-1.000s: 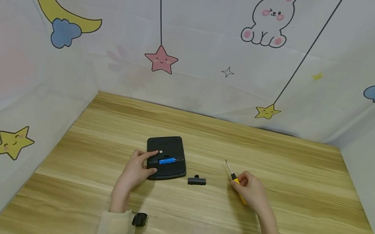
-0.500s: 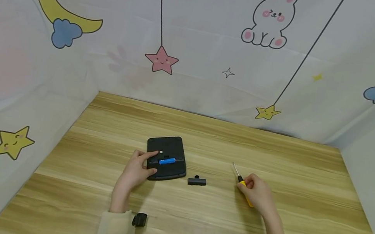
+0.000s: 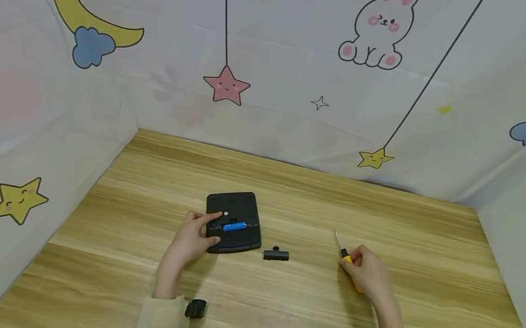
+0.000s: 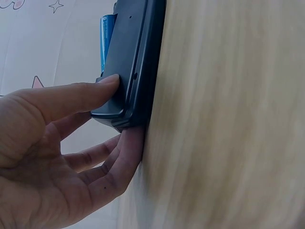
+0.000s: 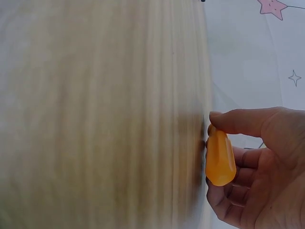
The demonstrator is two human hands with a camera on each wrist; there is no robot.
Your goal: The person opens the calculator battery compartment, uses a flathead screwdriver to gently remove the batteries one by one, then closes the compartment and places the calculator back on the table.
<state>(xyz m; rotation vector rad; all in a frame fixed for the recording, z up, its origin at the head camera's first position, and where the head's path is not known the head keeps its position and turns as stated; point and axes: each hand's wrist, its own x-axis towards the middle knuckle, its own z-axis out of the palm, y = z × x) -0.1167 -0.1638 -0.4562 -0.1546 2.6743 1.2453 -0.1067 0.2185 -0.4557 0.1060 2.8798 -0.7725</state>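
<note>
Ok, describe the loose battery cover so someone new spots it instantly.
On the wood-grain table, look between the left hand and right hand. Just right of the black device lies the battery cover, a short, dark, tabbed bar. Unlike the device and screwdriver, it's in neither hand.

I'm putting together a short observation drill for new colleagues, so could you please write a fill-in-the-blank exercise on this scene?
1. The battery set in the black device is ____ in colour.
2. The black device is held by the person's ____ hand.
3. The right hand holds the screwdriver with its metal tip pointing ____ the person.
4. In the head view, the small dark piece lies to the ____ of the black device.

Missing words: blue; left; away from; right.
</note>
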